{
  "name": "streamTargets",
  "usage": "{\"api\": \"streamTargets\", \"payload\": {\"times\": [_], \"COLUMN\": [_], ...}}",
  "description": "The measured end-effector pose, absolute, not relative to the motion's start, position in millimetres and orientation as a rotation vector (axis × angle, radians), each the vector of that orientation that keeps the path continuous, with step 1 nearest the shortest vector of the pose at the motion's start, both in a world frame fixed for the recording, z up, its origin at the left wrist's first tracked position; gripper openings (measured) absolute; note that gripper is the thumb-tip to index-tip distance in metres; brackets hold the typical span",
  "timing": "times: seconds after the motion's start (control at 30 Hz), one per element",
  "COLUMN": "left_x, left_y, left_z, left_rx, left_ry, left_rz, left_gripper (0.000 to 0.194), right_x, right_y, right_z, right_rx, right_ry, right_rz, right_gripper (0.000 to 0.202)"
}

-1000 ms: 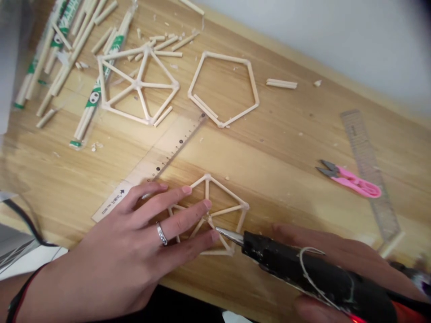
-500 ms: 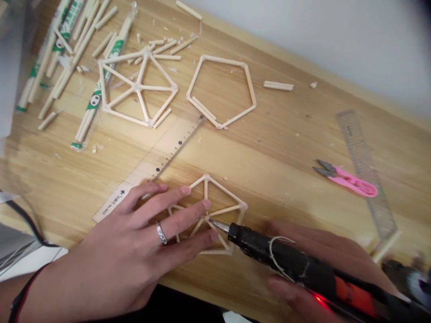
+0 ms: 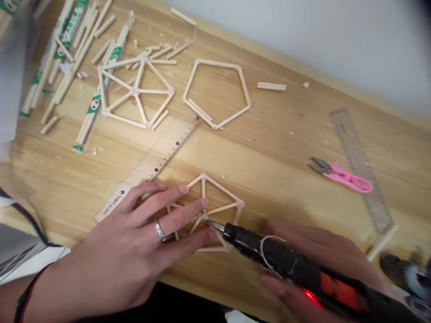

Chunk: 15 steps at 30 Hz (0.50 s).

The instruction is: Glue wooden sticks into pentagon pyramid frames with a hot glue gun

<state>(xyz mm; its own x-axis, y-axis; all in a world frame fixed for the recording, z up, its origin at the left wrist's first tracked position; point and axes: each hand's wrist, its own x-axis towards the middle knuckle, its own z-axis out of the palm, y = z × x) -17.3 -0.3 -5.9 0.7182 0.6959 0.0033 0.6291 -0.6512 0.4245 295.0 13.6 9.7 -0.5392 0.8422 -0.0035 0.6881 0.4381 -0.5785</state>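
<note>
A pentagon frame of pale sticks with inner spokes lies on the wooden table near its front edge. My left hand, wearing a ring, rests over the frame's left part with fingers spread, fingertips near the hub. In my right hand is a black and orange glue gun with a red light lit. Its metal tip is at the hub of the frame, beside my left fingers. Part of my right hand is hidden behind the gun.
A spoked pentagon and an open pentagon lie further back. Wrapped chopsticks and cut sticks are at back left. One ruler lies beside my left hand; another lies under pink snips at right.
The camera view has shifted slightly, moving the background items a little. Both hands and the glue gun stay nearly where they were, with the tip still at the hub.
</note>
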Motion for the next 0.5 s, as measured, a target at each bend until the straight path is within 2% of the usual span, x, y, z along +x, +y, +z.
{"api": "streamTargets", "payload": {"times": [0.2, 0.37, 0.5], "left_x": [-18.3, -18.3, -18.2], "left_y": [-0.2, 0.1, 0.5], "left_z": [-6.2, -6.1, -5.4], "left_rx": [2.545, 2.544, 2.527], "left_ry": [1.018, 1.011, 1.013], "left_rz": [0.220, 0.211, 0.220], "left_gripper": [0.075, 0.077, 0.077], "right_x": [306.9, 293.9, 292.8], "right_y": [5.1, 12.9, 9.9], "right_z": [3.7, 11.4, 9.6], "right_rx": [-1.383, -1.354, -1.376], "right_ry": [-2.361, -2.295, -2.264], "right_rz": [0.806, 0.929, 0.916], "right_gripper": [0.040, 0.009, 0.014]}}
